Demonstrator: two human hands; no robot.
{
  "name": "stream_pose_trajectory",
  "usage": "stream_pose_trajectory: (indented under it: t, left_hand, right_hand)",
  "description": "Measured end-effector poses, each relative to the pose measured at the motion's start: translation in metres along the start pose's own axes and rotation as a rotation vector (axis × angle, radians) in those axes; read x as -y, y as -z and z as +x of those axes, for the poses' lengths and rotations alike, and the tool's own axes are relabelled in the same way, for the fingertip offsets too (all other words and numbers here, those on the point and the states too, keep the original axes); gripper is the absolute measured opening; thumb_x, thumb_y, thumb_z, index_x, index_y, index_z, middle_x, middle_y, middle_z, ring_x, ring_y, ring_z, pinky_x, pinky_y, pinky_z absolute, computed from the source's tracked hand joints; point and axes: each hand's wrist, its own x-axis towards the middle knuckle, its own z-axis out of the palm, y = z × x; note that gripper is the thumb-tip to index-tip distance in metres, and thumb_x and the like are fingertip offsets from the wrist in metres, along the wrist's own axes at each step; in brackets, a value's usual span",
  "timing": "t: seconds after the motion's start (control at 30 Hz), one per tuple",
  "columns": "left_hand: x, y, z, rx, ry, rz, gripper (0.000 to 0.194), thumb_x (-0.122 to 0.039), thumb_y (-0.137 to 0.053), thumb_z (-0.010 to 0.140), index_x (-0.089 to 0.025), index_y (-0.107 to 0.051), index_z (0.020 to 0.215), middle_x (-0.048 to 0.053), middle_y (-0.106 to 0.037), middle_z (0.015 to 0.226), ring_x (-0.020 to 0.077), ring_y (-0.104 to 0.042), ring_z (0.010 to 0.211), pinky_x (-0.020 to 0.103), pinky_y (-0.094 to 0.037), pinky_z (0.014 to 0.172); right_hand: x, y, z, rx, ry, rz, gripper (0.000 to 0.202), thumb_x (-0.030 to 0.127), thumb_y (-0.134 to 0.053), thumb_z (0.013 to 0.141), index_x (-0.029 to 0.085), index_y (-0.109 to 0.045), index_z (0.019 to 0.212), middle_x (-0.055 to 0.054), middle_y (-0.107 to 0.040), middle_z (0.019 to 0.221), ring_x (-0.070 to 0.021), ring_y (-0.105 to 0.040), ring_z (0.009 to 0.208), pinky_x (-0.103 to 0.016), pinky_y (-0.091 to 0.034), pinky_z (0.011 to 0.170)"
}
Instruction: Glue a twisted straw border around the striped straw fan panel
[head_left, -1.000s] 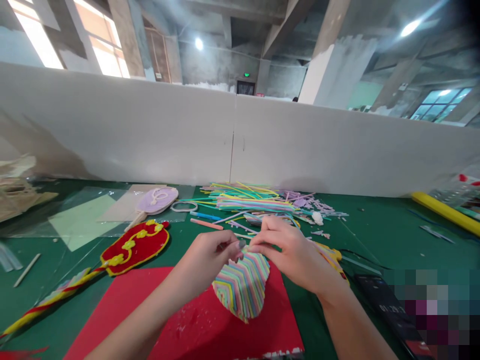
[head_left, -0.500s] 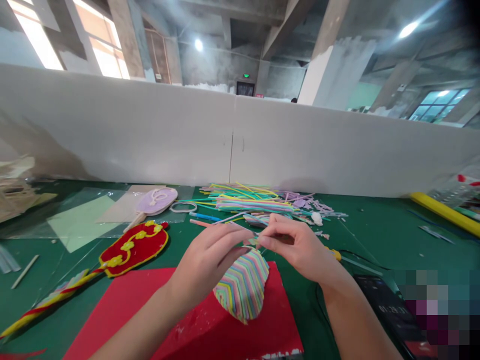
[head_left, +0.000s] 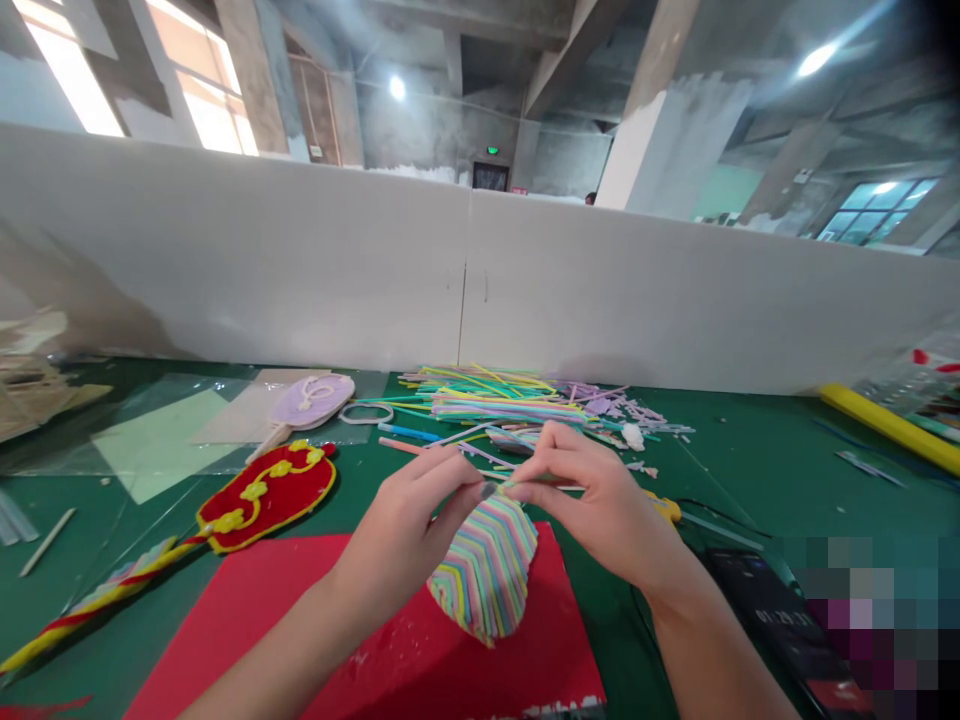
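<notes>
Just above the top edge of a striped pastel leaf-shaped piece (head_left: 487, 570), both my hands meet fingertip to fingertip. My left hand (head_left: 420, 515) is closed in a pinch, with a small greyish bit showing at its fingertips; what it is cannot be made out. My right hand (head_left: 581, 490) pinches a small pale green strip (head_left: 503, 489) between thumb and forefinger. Rows of pastel chenille-like strips form the zigzag stripes of the piece. It lies on a red sheet (head_left: 300, 620), partly covered by my left fingers.
Behind my hands lies a heap of coloured strips (head_left: 487, 382). To the left are a red fan (head_left: 262, 495) with yellow flowers and a lilac fan (head_left: 311, 400). A phone (head_left: 780, 610) lies at right, near a yellow-handled tool (head_left: 666, 507). A white partition (head_left: 300, 260) borders the green table.
My left fingers have drawn together into a tighter pinch and shifted slightly left. My right fingertips have moved a little left and down. The striped piece stays in place.
</notes>
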Motion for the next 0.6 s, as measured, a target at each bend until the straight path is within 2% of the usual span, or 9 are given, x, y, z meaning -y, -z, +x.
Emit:
stream_pose_trajectory:
  t: [0.1, 0.2, 0.27, 0.3, 0.37, 0.43, 0.53, 0.6]
  left_hand:
    - [-0.005, -0.003, 0.0, 0.034, 0.346, -0.28, 0.029, -0.03, -0.047, 0.089, -0.018, -0.047, 0.062, -0.002, -0.049, 0.058, 0.0107, -0.046, 0.055, 0.021, -0.038, 0.05]
    - [-0.009, -0.005, -0.002, 0.098, 0.701, -0.749, 0.033, -0.04, -0.05, 0.085, -0.019, -0.045, 0.06, -0.004, -0.039, 0.05, 0.0094, -0.04, 0.046, 0.022, -0.038, 0.045]
    - [-0.01, -0.005, -0.004, 0.141, 0.838, -0.96, 0.032, -0.042, -0.053, 0.083, -0.019, -0.046, 0.062, -0.005, -0.035, 0.05, 0.0087, -0.039, 0.043, 0.022, -0.041, 0.045]
    - [-0.01, -0.005, -0.004, 0.159, 0.856, -0.99, 0.032, -0.043, -0.052, 0.083, -0.018, -0.047, 0.063, -0.005, -0.036, 0.05, 0.0091, -0.041, 0.044, 0.023, -0.043, 0.046]
    - [-0.01, -0.003, -0.005, 0.167, 0.767, -0.871, 0.036, -0.046, -0.045, 0.088, -0.018, -0.05, 0.067, -0.001, -0.047, 0.054, 0.0122, -0.051, 0.051, 0.027, -0.049, 0.054]
    - [-0.007, -0.001, -0.004, 0.1, 0.563, -0.522, 0.037, -0.045, -0.038, 0.093, -0.016, -0.057, 0.079, 0.005, -0.061, 0.072, 0.018, -0.061, 0.07, 0.032, -0.052, 0.067]
    - [-0.002, 0.001, -0.003, -0.02, 0.109, 0.135, 0.026, -0.039, -0.049, 0.092, -0.018, -0.059, 0.104, 0.009, -0.065, 0.104, 0.0235, -0.059, 0.099, 0.038, -0.049, 0.082]
    - [0.001, 0.001, -0.003, -0.004, -0.193, 0.38, 0.022, -0.028, -0.054, 0.091, -0.017, -0.056, 0.11, 0.008, -0.066, 0.105, 0.0222, -0.059, 0.098, 0.036, -0.048, 0.083]
  right_hand:
    - [0.003, -0.005, 0.0, -0.103, 0.156, -0.235, 0.015, 0.024, -0.055, 0.091, 0.019, -0.065, 0.082, -0.002, -0.05, 0.077, -0.0147, -0.048, 0.076, -0.029, -0.04, 0.069]
    - [0.002, -0.01, 0.001, -0.156, 0.336, -0.484, 0.018, 0.019, -0.05, 0.093, 0.017, -0.066, 0.084, -0.003, -0.051, 0.072, -0.0159, -0.044, 0.073, -0.031, -0.036, 0.067]
    - [0.001, -0.012, 0.001, -0.164, 0.426, -0.57, 0.02, 0.016, -0.049, 0.093, 0.017, -0.067, 0.085, -0.003, -0.052, 0.07, -0.0164, -0.044, 0.072, -0.032, -0.034, 0.067]
    - [0.0, -0.012, 0.002, -0.168, 0.442, -0.566, 0.02, 0.015, -0.049, 0.093, 0.017, -0.067, 0.085, -0.003, -0.052, 0.07, -0.0164, -0.044, 0.072, -0.031, -0.034, 0.067]
    - [-0.003, -0.01, 0.002, -0.17, 0.395, -0.48, 0.018, 0.017, -0.051, 0.092, 0.016, -0.067, 0.083, -0.003, -0.051, 0.071, -0.0158, -0.045, 0.073, -0.03, -0.036, 0.067]
    - [-0.005, -0.006, 0.002, -0.148, 0.281, -0.339, 0.016, 0.02, -0.055, 0.091, 0.016, -0.066, 0.081, -0.002, -0.05, 0.073, -0.0145, -0.047, 0.074, -0.028, -0.038, 0.068]
    - [-0.01, -0.001, 0.002, -0.067, 0.103, -0.156, 0.012, 0.022, -0.059, 0.088, 0.018, -0.065, 0.08, 0.0, -0.049, 0.076, -0.0127, -0.049, 0.074, -0.025, -0.04, 0.066]
    - [-0.012, 0.001, 0.001, -0.004, 0.031, -0.071, 0.012, 0.024, -0.059, 0.088, 0.019, -0.065, 0.079, 0.0, -0.049, 0.076, -0.0123, -0.048, 0.072, -0.024, -0.039, 0.063]
